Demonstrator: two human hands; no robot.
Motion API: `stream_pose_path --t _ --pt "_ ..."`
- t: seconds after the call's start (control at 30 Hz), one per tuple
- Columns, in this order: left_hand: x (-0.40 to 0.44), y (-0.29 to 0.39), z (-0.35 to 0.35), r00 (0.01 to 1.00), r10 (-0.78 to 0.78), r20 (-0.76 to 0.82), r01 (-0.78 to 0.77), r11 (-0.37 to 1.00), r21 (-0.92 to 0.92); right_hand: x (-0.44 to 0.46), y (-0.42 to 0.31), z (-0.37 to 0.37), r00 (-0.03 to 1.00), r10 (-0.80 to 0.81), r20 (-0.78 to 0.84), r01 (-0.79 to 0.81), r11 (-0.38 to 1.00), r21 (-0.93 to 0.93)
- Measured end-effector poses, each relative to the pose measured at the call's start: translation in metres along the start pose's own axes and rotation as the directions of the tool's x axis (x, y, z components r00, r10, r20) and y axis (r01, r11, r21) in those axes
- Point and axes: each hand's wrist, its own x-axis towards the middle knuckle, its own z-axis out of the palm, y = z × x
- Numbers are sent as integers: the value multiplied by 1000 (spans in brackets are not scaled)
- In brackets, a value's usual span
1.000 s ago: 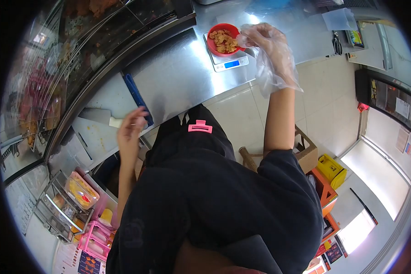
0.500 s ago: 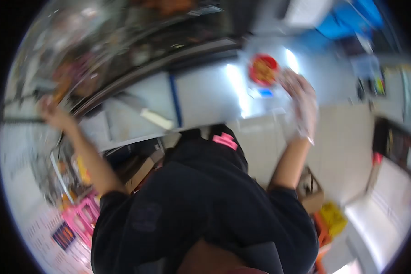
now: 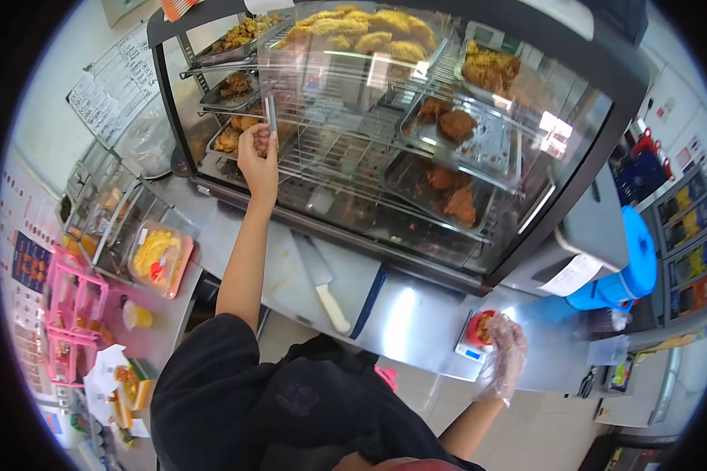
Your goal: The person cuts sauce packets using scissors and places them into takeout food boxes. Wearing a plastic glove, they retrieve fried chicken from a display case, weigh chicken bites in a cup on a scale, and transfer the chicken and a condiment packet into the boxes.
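My bare left hand is closed on the upright door handle of the glass food display cabinet. My right hand wears a clear plastic glove and is beside a small red bowl, its loosely bent fingers at the bowl's right rim. Pieces of brown food show in the bowl, partly hidden by the fingers. Under the bowl is a small digital scale on the metal counter.
A large knife with a pale handle lies on the white cutting board. Fried food fills several cabinet trays. To the left are a plastic container of yellow food and a pink rack. A blue bucket stands at right.
The view has swung toward the cabinet and is sharper. My left hand, blurred before near the cabinet's edge, is now seen on the door handle. My right hand stays by the red bowl, now closer.
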Motion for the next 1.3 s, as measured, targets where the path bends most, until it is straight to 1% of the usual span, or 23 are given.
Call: stream_pose_path --t 0.03,0.1,0.13,0.23,0.33,0.37,0.4,0.43,0.47,0.5,0.53,0.57,0.6,0.63,0.67,0.7,0.8,0.93,1.03,1.07,1.17,1.2,1.3 --pt "0 1 2 1000 7 -21 -7 1000 6 -3 -4 11 1000 0 10 0 1000 8" --pt "1 4 4 999 18 -47 -17 1000 20 -11 -12 37 999 -3 -49 4 1000 5" --pt "1 5 4 999 25 -38 -26 999 -28 -17 -15 50 997 -3 -83 3 1000 1" --pt "3 13 2 998 52 -40 -54 998 -39 -31 -22 91 999 -27 -39 27 1000 8" --pt "8 3 -3 997 69 -32 -69 998 6 -51 -31 147 999 42 5 -41 999 -15" --pt "10 -2 -4 997 71 -33 -70 997 18 -61 -34 166 994 50 96 -51 999 6" --pt "14 -4 -4 998 39 -44 -39 999 -9 -70 -36 184 980 58 192 -65 997 30" --pt "17 -5 -8 999 10 -52 -12 999 -32 -75 -36 199 955 67 288 -86 995 55" --pt "20 -6 -11 998 -15 -56 12 998 -54 -73 -32 207 896 51 441 -99 991 86" --pt "25 -12 -14 997 -13 -78 9 999 -53 -70 -29 217 813 22 582 -114 986 121" --pt "30 -22 -17 995 -7 -97 2 999 -55 -76 -34 236 763 -12 647 -157 966 203" --pt "36 -30 -21 994 2 -111 -8 998 -60 -81 -40 250 718 -40 695 -183 953 243" --pt "43 -39 -28 996 14 -92 -11 999 36 -85 -46 263 672 -75 737 -206 937 283" --pt "49 -46 -32 994 28 -108 -31 999 -24 -90 -57 274 623 -114 774 -228 920 319" --pt "55 -52 -38 994 49 -100 -43 997 57 -96 -77 289 581 -105 807 -246 923 297" --pt "62 -58 -45 993 68 -92 -54 989 141 -101 -91 307 512 -204 834 -239 899 367" --pt "82 -94 -60 990 93 -105 -78 987 142 -110 -117 341 343 -356 869 -218 870 442" --pt "105 -117 -80 993 -11 -119 26 992 120 -112 -133 369 201 -464 862 -187 846 499" --pt "119 -126 -92 993 46 -108 -25 982 185 -113 -140 388 122 -508 853 -186 832 522" --pt "124 -133 -94 989 95 -111 -69 974 216 -114 -140 394 105 -516 850 -190 828 527" --pt "132 -132 -103 993 80 -87 -59 973 223 -117 -145 404 81 -537 840 -178 821 542" --pt "134 -134 -105 996 22 -91 -4 980 198 -116 -146 407 73 -542 837 -170 820 546" --pt "140 -144 -108 990 75 -123 -42 967 250 -118 -142 410 57 -558 828 -145 816 560"
